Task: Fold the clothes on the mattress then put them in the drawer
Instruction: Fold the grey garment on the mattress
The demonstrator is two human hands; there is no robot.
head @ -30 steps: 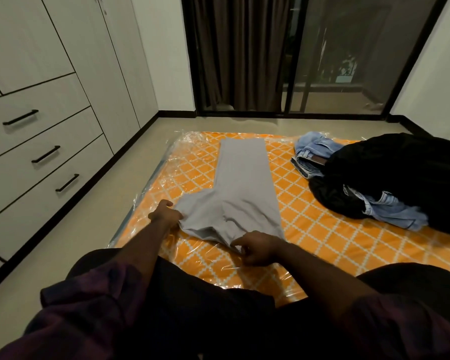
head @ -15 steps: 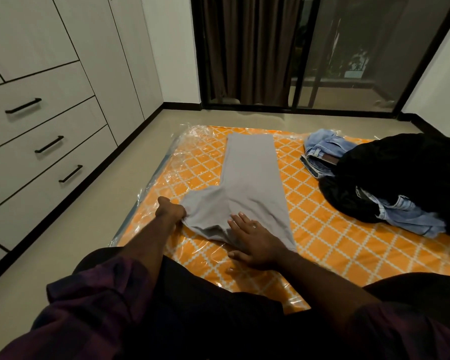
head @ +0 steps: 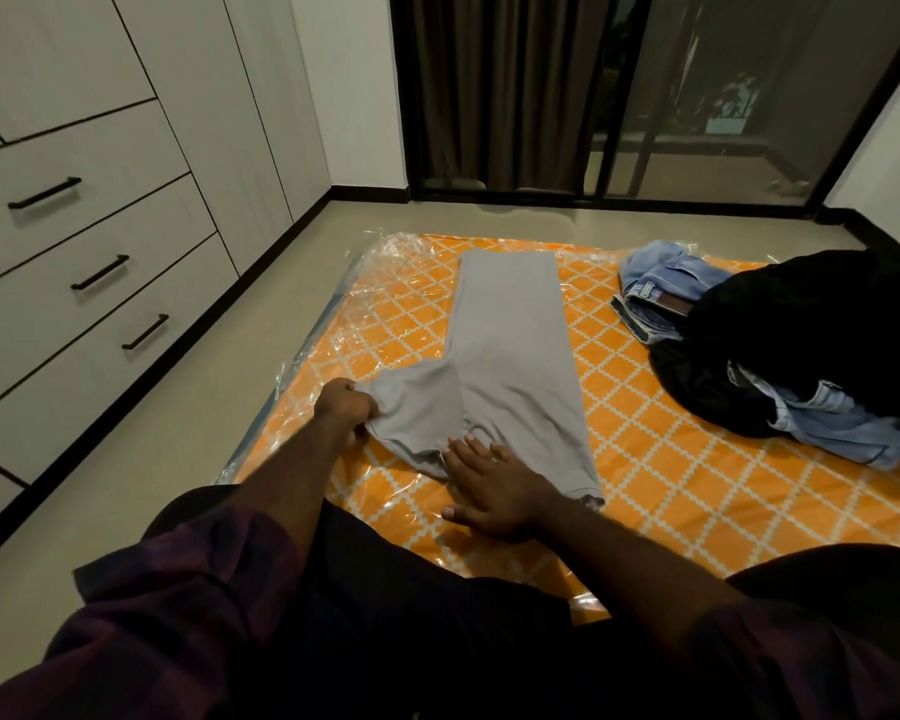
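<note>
The grey trousers (head: 510, 356) are laid flat on the orange mattress (head: 671, 459), legs pointed to 12 o'clock. Their 9 o'clock corner is gripped by the left hand (head: 346, 407). Their near edge is pressed by the right hand (head: 494, 491), fingers flat. A clothes heap (head: 801, 330) is seen at 3 o'clock, closed drawers (head: 126, 241) at 9 o'clock.
</note>
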